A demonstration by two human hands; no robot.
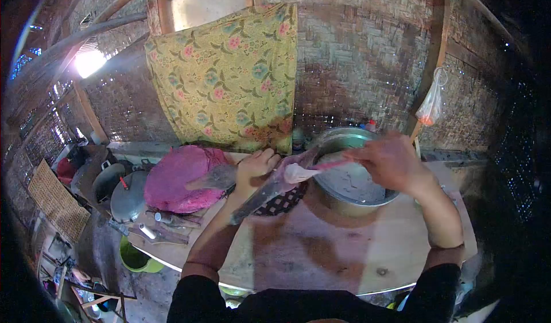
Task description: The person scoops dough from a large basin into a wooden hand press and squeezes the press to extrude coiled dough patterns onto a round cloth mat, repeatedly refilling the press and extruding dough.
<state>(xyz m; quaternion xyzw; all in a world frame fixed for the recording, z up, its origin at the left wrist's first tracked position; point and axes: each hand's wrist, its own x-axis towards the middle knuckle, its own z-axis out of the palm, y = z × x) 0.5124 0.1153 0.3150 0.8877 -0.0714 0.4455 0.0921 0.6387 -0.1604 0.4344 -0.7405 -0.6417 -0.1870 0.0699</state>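
My right hand (387, 162) is closed round the handle of a pink spoon (333, 164). The spoon's bowl carries a white, thick-looking load (297, 174), held at a clear plastic bag (258, 199). Gathered in my closed left hand (257, 167), the bag hangs across the left forearm side and reaches toward the spoon. Just beneath my right hand stands a large metal pot (344, 203) with a whitish-grey mixture (353, 182) inside. Whether the spoon's bowl is inside the bag's mouth or just against it, I cannot tell.
A bright pink covered bundle (178, 179) and a lidded grey pot (128, 197) sit left on the wooden table (321, 260). A dark lattice piece (281, 202) lies beside the pot. Patterned yellow cloth (224, 82) and a small bag (429, 105) hang on the woven wall.
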